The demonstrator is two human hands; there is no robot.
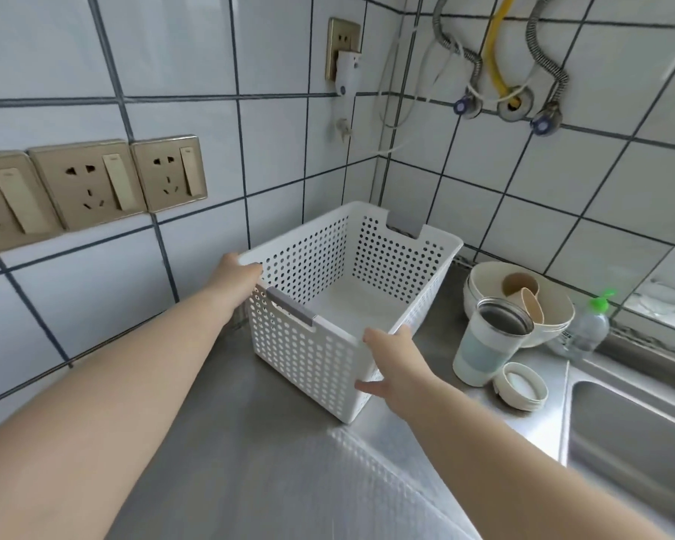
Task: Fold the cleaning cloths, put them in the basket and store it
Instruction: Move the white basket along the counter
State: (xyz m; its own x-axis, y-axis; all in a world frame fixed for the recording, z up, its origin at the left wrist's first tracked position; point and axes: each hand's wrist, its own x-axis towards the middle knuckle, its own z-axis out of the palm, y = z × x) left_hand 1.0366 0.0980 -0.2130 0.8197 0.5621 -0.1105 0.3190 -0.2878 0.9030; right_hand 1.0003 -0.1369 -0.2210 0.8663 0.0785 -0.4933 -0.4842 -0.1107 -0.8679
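Nearest, my right hand [390, 368] clasps the near right corner of the white basket [351, 302], fingers over the rim, thumb on the wall. My left hand [236, 272] grips the far left rim, so I judge the two-sided hold steadies it on the steel counter [227, 434]. One basket (empty; no cloths in view). Right of my right hand: one tumbler [488, 341], one lid [521, 385], one bowl [523, 302]. Beyond the left hand: three sockets [90, 185].
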